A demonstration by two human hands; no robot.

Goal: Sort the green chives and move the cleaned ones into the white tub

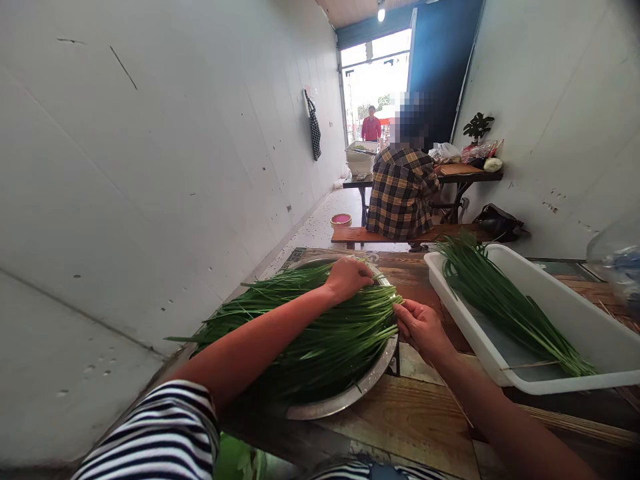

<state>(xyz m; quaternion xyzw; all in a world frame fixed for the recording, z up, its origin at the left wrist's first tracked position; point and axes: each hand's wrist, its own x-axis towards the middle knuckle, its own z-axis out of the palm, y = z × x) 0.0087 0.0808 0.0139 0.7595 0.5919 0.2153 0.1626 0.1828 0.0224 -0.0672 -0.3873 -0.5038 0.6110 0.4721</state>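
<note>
A big heap of long green garlic chives [310, 333] lies across a round metal basin [350, 405], its pale stem ends pointing right. My left hand [349, 279] reaches over the heap with its fingers pinched together at the far stem ends, closed on chives there. At the basin's right rim, my right hand [420, 327] pinches the tips of some stems between thumb and fingers. To the right, a white plastic tray [560, 385] holds a smaller bunch of chives [510, 307], whose leaves hang over its far left corner.
The wooden table [410, 407] carries both basin and tray. A clear plastic bag [617, 260] is at the right edge. Ahead, a person in a plaid shirt [403, 190] sits on a bench [350, 235]. A white wall [125, 167] runs close along the left.
</note>
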